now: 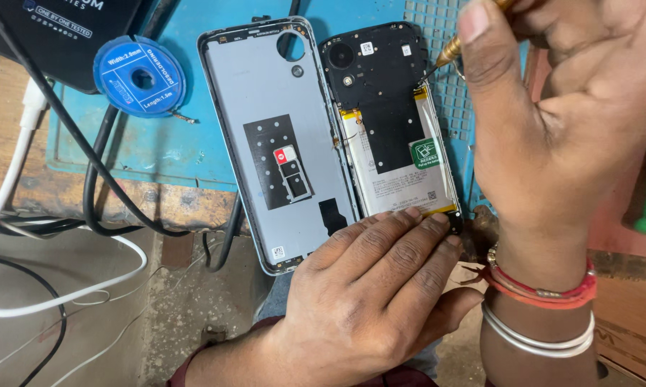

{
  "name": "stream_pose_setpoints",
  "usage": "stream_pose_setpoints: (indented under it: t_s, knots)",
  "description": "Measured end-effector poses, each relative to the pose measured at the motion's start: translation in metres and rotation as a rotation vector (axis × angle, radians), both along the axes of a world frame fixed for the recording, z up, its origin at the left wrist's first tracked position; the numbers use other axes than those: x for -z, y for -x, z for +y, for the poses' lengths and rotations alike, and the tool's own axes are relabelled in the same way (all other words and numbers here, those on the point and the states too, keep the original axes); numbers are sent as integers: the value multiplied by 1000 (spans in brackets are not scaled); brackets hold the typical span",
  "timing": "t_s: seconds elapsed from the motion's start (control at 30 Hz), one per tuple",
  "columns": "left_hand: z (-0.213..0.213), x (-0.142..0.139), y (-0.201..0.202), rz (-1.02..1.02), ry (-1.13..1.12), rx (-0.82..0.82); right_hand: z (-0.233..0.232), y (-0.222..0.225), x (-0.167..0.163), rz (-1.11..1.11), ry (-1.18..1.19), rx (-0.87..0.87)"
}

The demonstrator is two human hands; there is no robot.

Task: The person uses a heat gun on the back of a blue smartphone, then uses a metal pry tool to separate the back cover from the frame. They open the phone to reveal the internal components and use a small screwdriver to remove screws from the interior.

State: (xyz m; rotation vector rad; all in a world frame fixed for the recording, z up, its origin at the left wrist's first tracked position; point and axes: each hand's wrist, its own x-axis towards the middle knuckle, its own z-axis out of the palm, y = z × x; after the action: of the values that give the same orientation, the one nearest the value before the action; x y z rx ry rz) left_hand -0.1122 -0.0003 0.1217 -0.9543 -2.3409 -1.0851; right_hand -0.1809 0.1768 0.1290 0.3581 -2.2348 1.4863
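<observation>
- Head view: the right hand (552,136) is closed around a brass-tipped screwdriver (448,51), pinched between thumb and fingers, its tip set at the upper right edge of the opened phone (391,122).
- The left hand (376,287) lies flat, fingers together, pressing down on the phone's lower end — it grasps nothing, only pins the phone in place.
- The phone lies face down with its back off; the black upper cover with the camera lens and the pale battery (402,179) below it are bare.
- Touching the phone's left side lies the grey back cover (273,143), inside up, a small card tray resting on it.
- Farther left of the phone sits a blue reel of solder wick (140,75), and above that a black box (65,36).
- Under the phone is a blue mat (165,154); black and white cables (22,179) run off to the left of it.
- Risk, as I judge it: the tip works right above the battery — a slip from too much push or a tilted driver could gouge the battery or scratch the board.
- If the left hand's pressure eased, the phone could slide on the mat and throw the tip off the screw, chewing its head.
</observation>
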Motion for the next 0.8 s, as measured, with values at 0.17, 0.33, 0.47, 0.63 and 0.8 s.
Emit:
stream_pose_setpoints:
  t_s: [0.17, 0.33, 0.47, 0.63, 0.8]
  knots:
    - [0, 0, -2, -7, -6, -5, -1, 2, -1, -7, 3, -4]
    - [0, 1, -2, -9, -24, 0, -2, 1, -1, -17, 14, -3]
    - [0, 2, -2, 3, -27, -5, -1, 3, 1, -13, 12, -9]
    - [1, 2, -4, -1, -22, -9, 2, 7, 3, 138, -239, -51]
    - [1, 0, -5, -1, -9, -15, 0, 3, 1, 27, -4, -11]
